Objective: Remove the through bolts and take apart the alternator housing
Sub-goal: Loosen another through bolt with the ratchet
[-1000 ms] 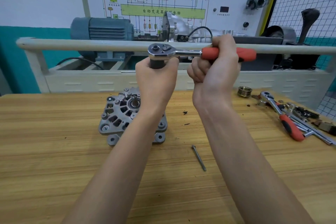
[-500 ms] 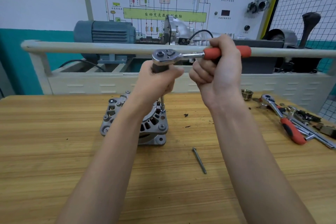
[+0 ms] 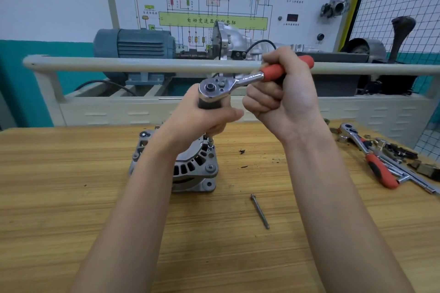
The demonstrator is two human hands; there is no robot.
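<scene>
The alternator (image 3: 190,166) sits on the wooden bench (image 3: 71,197), a little left of centre, its ribbed grey housing facing up and partly hidden behind the left forearm. A ratchet (image 3: 228,83) stands over it on a long extension whose socket (image 3: 210,143) meets a bolt head at the housing's upper right edge. The left hand (image 3: 202,119) wraps its curled fingers round the dark upper part of the extension just under the ratchet head, thumb pointing right. The right hand (image 3: 283,97) grips the orange handle in a closed fist, with the handle angled up and to the right and its end sticking out past the knuckles. One through bolt (image 3: 260,211) lies loose on the bench in front of the alternator, between the two forearms, touching nothing. A few dark specks of grime lie right of the housing. At the bench's right edge lies a second ratchet (image 3: 371,159) with an orange grip among other steel tools and small parts. Behind the bench runs a pale rail (image 3: 142,64), and beyond it stand a blue motor (image 3: 135,43) and a wiring diagram board (image 3: 202,7).
</scene>
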